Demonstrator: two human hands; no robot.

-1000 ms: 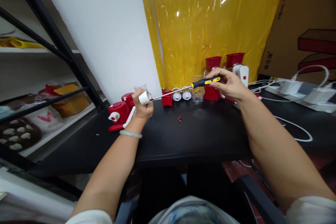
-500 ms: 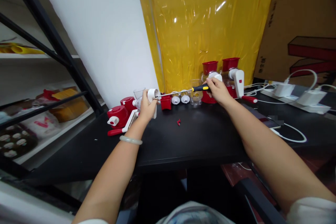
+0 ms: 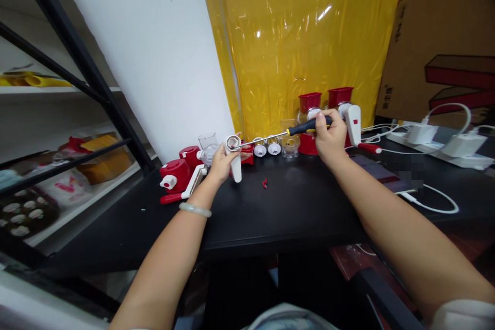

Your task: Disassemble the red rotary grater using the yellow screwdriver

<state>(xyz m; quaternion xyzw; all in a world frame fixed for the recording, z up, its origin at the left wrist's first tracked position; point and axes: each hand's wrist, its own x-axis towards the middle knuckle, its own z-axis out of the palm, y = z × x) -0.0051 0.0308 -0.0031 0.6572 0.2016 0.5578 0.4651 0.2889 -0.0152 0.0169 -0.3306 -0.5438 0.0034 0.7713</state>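
Note:
My left hand grips a white plastic crank handle, its round hollow end turned toward me. My right hand is wrapped round the black and yellow grip of a screwdriver. The screwdriver's metal shaft slopes down to the left, and its tip lies at the opening of the white part. Below and to the right, a small red piece rests on the black table. Behind my left hand stands a clear plastic hopper part.
Red grater bases stand at the left. Metal drums and a clear cup line the back. Two red-topped graters stand at the right, near a tablet and a power strip with white cables.
The white handle has turned so its round opening faces me more. My right hand and the screwdriver have shifted right, with the screwdriver's grip end higher.

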